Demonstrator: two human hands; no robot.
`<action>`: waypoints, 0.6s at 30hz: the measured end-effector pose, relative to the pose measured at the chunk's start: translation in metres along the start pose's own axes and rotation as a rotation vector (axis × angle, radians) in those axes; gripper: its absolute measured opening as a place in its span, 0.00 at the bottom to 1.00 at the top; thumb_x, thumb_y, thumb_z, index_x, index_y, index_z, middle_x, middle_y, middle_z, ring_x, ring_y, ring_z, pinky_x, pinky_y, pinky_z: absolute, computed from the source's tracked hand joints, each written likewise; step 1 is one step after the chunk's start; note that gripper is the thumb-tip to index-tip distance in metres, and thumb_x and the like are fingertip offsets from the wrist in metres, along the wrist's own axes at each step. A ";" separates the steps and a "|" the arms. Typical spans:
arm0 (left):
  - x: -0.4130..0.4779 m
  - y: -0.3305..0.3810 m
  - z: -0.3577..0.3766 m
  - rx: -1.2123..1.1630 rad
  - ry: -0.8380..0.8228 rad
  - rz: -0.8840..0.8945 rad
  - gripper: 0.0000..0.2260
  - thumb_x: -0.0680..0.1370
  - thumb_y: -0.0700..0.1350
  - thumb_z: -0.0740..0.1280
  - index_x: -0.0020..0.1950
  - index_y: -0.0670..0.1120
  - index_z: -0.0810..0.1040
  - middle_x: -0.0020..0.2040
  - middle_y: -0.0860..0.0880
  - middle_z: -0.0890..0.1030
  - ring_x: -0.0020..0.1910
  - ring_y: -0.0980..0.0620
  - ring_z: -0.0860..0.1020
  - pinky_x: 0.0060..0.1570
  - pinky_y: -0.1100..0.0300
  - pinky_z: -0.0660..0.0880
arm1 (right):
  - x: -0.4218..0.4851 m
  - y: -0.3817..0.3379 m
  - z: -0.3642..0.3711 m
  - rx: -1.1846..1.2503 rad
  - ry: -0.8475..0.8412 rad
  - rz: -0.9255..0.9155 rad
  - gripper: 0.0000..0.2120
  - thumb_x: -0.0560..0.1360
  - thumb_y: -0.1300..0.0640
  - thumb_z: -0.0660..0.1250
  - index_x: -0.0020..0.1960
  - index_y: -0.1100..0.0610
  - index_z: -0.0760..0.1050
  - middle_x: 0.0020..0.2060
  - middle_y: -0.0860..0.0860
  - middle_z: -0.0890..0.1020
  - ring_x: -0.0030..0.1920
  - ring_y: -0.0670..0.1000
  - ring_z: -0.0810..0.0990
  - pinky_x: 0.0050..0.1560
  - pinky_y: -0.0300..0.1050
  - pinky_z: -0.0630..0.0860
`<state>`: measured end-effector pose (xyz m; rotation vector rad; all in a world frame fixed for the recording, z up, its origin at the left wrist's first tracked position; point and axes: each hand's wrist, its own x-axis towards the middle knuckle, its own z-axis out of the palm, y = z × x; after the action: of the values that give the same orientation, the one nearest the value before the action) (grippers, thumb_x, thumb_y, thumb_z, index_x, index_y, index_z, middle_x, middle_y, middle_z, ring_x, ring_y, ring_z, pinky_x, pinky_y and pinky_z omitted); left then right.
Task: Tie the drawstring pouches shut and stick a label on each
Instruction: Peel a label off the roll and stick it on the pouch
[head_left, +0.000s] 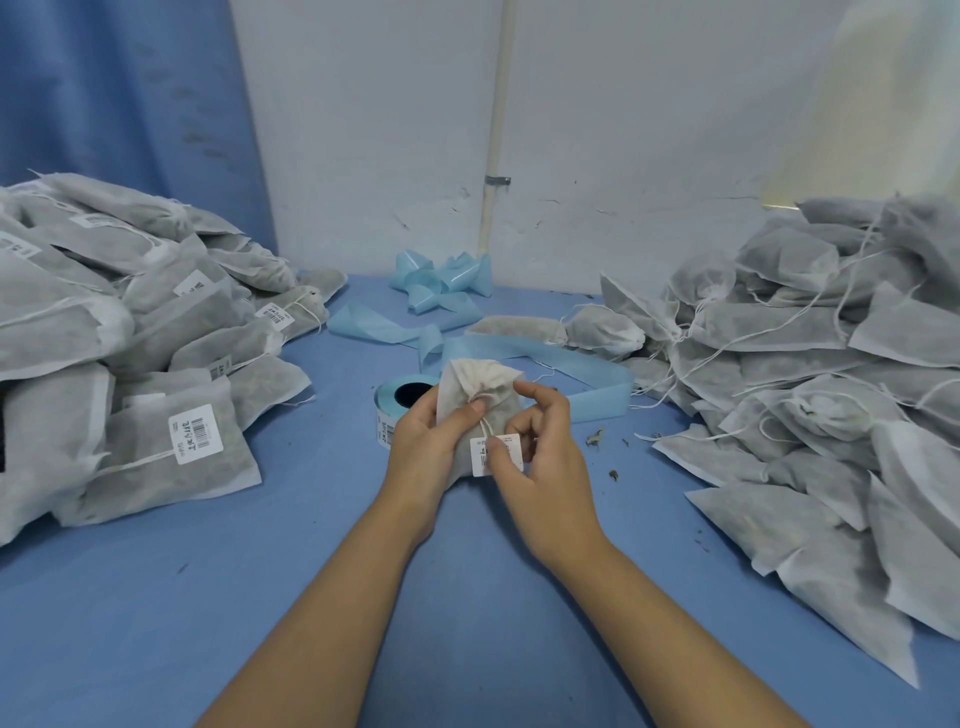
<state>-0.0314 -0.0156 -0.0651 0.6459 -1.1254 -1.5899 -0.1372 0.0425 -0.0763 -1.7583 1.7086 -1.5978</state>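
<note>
Blue table cover (363, 545); grey pouch piles (156, 338), white edges; held pouch (460, 400) grey, cream top; label (479, 458) white, black barcode; pale blue backing strip (587, 384).

Barcode label (480, 460) on held pouch (480, 378), same on left-pile pouches (156, 457), print too small to read

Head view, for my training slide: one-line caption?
Left hand grips a tied pouch while the right hand presses a label onto it.
</note>
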 end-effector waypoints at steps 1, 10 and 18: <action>0.000 0.000 0.000 -0.010 -0.001 -0.005 0.07 0.76 0.39 0.68 0.52 0.46 0.81 0.49 0.46 0.85 0.46 0.48 0.83 0.44 0.57 0.79 | 0.000 0.000 0.000 -0.014 -0.002 -0.005 0.21 0.73 0.54 0.63 0.62 0.43 0.61 0.39 0.42 0.72 0.40 0.43 0.74 0.41 0.40 0.71; -0.002 0.002 0.001 0.020 0.069 -0.014 0.08 0.77 0.49 0.68 0.48 0.46 0.83 0.48 0.44 0.85 0.48 0.46 0.83 0.50 0.53 0.78 | 0.001 -0.001 0.000 -0.112 0.012 0.010 0.26 0.74 0.51 0.69 0.67 0.48 0.61 0.44 0.43 0.72 0.44 0.44 0.74 0.44 0.44 0.73; -0.001 0.005 0.004 -0.011 0.151 -0.081 0.12 0.75 0.55 0.69 0.48 0.48 0.83 0.49 0.44 0.85 0.51 0.42 0.82 0.56 0.46 0.77 | 0.003 -0.002 -0.002 0.072 -0.019 0.207 0.30 0.70 0.45 0.74 0.66 0.49 0.64 0.53 0.40 0.75 0.52 0.41 0.76 0.50 0.34 0.72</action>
<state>-0.0325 -0.0137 -0.0594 0.7995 -0.9885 -1.5867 -0.1384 0.0414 -0.0724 -1.5037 1.7379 -1.5278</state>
